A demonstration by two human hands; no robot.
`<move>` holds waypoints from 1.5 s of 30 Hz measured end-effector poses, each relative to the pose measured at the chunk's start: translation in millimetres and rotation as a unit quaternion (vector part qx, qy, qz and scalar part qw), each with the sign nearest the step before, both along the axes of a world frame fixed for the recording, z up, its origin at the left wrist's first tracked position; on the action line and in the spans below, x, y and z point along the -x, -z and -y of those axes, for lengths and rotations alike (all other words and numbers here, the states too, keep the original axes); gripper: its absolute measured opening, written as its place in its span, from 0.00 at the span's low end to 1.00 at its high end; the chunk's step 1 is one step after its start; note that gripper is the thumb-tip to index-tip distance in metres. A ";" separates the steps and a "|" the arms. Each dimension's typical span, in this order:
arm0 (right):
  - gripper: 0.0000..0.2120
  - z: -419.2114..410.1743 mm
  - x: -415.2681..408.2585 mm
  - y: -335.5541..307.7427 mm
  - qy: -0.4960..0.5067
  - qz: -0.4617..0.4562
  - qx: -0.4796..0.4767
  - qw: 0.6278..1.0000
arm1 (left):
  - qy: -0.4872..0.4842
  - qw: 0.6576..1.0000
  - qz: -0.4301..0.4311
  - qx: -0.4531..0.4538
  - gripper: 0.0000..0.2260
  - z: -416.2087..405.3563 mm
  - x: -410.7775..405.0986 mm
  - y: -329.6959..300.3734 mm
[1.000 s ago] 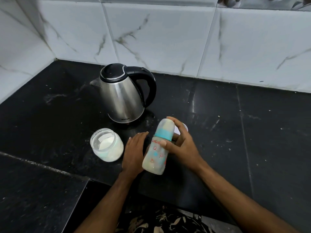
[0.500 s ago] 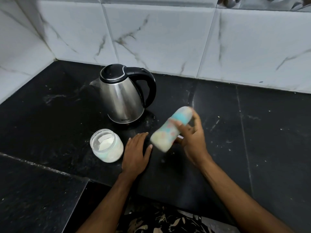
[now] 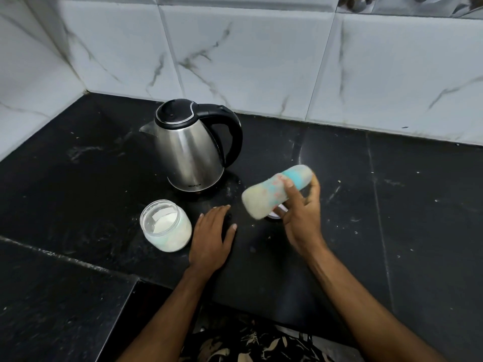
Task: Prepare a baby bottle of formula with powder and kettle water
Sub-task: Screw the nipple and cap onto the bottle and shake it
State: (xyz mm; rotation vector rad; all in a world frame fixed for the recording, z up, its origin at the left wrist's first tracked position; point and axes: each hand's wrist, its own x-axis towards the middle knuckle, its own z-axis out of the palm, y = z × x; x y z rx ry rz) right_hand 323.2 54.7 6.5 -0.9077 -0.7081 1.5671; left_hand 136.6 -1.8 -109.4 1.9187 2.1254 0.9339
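Only blur for the bottle [image 3: 264, 198] in the right hand's [image 3: 300, 218] curled grip, left hand [image 3: 211, 239] flat, fingers spread.

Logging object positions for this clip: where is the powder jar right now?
In the head view, the open powder jar stands on the black counter left of centre, just in front of the kettle and beside the flat left hand.

A black stone countertop [image 3: 392, 205], speckled with pale crumbs and smears, runs into a corner of white marbled wall tiles. On it stands a steel kettle [image 3: 190, 155] with a black lid and handle. Just in front, an open glass jar [image 3: 166, 226] holds white powder. A left hand [image 3: 211, 239] rests flat beside the jar. A small white object [image 3: 275, 215] is mostly hidden.
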 end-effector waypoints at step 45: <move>0.32 13.2 -0.1 0.3 -0.093 0.031 -0.039 0.994 | 0.013 1.000 -0.016 0.008 0.25 -1.6 4.5 5.9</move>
